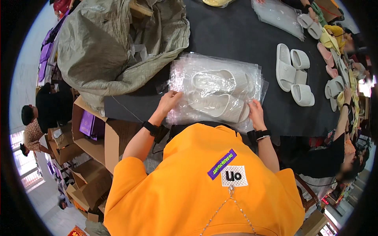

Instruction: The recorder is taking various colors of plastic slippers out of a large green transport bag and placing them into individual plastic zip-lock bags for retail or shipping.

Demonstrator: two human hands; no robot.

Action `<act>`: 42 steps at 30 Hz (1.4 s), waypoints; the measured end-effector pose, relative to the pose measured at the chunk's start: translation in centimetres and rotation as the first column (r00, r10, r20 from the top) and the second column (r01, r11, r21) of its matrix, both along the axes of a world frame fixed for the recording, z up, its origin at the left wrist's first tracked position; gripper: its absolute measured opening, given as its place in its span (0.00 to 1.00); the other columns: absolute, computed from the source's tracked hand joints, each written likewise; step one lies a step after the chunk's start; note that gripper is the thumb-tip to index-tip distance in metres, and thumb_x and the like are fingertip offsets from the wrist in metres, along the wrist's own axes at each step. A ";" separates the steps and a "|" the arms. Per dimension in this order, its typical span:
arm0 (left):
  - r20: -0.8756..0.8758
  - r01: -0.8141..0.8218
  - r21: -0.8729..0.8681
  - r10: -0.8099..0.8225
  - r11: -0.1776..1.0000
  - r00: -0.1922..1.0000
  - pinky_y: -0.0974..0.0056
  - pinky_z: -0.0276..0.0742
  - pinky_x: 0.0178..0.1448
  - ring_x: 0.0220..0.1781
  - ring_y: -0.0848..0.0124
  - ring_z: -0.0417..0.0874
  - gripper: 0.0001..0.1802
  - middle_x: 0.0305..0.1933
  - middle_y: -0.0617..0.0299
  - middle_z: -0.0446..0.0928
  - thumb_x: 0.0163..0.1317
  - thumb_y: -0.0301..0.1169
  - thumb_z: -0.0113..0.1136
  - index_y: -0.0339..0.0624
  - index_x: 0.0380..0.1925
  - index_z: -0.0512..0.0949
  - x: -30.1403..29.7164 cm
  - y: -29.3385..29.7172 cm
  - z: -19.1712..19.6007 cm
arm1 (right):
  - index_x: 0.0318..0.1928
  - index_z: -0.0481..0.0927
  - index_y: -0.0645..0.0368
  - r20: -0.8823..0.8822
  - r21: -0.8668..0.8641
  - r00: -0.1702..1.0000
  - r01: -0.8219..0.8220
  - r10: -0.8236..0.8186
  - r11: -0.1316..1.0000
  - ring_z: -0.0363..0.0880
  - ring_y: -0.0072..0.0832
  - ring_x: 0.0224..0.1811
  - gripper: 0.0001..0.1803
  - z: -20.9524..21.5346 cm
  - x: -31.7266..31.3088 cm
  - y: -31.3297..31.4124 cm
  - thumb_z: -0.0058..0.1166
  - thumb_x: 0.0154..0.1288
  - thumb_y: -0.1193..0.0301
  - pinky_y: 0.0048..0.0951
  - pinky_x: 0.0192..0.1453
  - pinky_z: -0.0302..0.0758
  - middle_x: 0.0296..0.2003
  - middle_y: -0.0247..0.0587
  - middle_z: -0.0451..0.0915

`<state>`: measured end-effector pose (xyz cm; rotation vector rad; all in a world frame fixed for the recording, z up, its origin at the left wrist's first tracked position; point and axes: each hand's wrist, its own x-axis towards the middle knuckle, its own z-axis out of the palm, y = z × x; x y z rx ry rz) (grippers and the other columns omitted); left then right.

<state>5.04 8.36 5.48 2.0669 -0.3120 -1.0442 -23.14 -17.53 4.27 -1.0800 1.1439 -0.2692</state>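
In front of me a pair of pale grey slide slippers (218,105) lies side by side in a clear plastic bag (182,80), on top of a stack of similar bags. The slippers' straps are toward the right. With its fingers curled at the bag's left edge, my left hand (171,101) grips the plastic. My right hand (256,113) is closed on the bag's right edge, close by the strap end of the nearer slipper. Further right on the dark table (232,33) lie more pale grey slippers (285,69), unbagged and partly overlapping.
A big olive woven sack (98,47) gapes open at the table's left. Below it stands a cardboard box (112,137) with purple packages. Flat clear bags (279,17) lie at the far right. Along the right edge, co-workers' arms (343,114) reach among pink, yellow and grey slippers (326,55).
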 end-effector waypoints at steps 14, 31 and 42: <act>-0.675 -0.581 -0.692 -0.098 0.429 0.732 0.68 0.73 0.38 0.34 0.71 0.76 0.14 0.36 0.59 0.75 0.61 0.29 0.52 0.44 0.48 0.68 -0.3 1.2 6.3 | 0.55 0.67 0.63 -0.068 -0.150 0.998 -0.026 0.016 0.988 0.72 0.16 0.31 0.21 -2.4 -2.3 1.8 0.51 0.62 0.72 0.18 0.29 0.68 0.39 0.35 0.75; 0.735 0.594 0.242 -0.545 0.768 0.405 0.52 0.69 0.53 0.52 0.50 0.72 0.24 0.58 0.52 0.66 0.51 0.35 0.61 0.52 0.51 0.72 -0.1 -7.4 -0.7 | 0.59 0.66 0.60 -0.016 0.014 0.985 -0.174 0.174 0.985 0.71 0.22 0.46 0.24 -0.4 -1.7 0.5 0.47 0.60 0.75 0.23 0.43 0.70 0.52 0.40 0.71; 0.702 0.691 0.324 -0.654 0.646 0.282 0.42 0.51 0.66 0.70 0.46 0.46 0.32 0.70 0.46 0.45 0.60 0.43 0.51 0.46 0.63 0.56 0.8 -7.2 -4.8 | 0.60 0.65 0.62 0.003 -0.222 0.981 -0.186 0.192 0.957 0.72 0.24 0.42 0.27 -2.9 0.1 1.0 0.50 0.57 0.76 0.27 0.45 0.71 0.52 0.44 0.71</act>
